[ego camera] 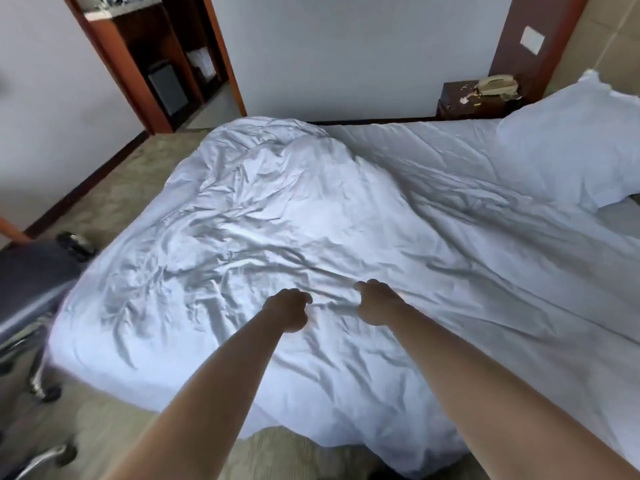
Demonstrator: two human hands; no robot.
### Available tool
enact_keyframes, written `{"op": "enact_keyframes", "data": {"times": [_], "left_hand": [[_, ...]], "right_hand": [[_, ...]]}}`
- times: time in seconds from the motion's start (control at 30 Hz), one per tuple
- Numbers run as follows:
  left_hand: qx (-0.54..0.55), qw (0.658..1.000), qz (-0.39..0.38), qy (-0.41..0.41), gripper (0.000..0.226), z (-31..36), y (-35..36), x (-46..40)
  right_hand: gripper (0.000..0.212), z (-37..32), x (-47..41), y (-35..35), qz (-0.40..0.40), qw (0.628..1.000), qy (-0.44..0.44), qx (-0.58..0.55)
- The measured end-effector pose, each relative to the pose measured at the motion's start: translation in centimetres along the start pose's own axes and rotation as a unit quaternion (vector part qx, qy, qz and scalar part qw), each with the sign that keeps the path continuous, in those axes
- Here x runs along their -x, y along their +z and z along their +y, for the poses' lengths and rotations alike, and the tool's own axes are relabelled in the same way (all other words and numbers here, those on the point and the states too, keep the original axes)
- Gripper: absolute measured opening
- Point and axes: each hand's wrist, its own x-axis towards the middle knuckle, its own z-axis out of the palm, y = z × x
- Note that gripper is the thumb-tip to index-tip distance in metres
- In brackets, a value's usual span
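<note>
While the person leans over the bed, the left hand and right hand sit close together, fingers curled into the white duvet. Its bunched heap lies beyond and to the left, nearer the left hand; the pillow is far off right.

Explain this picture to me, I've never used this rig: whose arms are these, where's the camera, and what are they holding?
There is no machine here. These are a person's two bare arms, filmed by one wide-angle camera worn on their head, looking forward and down. The left hand and right hand both curl into the crumpled white duvet and appear to be gripping its fabric. A pillow lies at the far right. Beyond it, a telephone sits on the dark nightstand.
</note>
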Motion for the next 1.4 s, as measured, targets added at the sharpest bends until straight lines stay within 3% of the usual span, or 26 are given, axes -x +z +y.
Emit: {"op": "enact_keyframes", "data": {"times": [0.23,0.67,0.97,1.4], "left_hand": [[0.031,0.998,0.016,-0.057,0.052,-13.7,0.6,2.4],[0.01,0.998,0.029,-0.051,0.054,-43.4,-3.0,4.1],[-0.002,0.999,0.03,-0.017,0.05,-58.1,-9.3,-5.4],[-0.047,0.998,-0.033,0.035,0.052,-76.8,-17.6,-18.6]], "right_hand": [[0.056,-12.7,-3.8,3.0,-0.021,0.995,-0.054,0.079],[0.053,-39.9,-10.2,9.5,-0.021,0.993,-0.048,0.106],[0.057,-53.2,-23.9,6.8,0.037,0.994,-0.057,0.088],[0.055,-68.6,-38.2,6.7,-0.003,0.998,-0.002,0.057]]}}
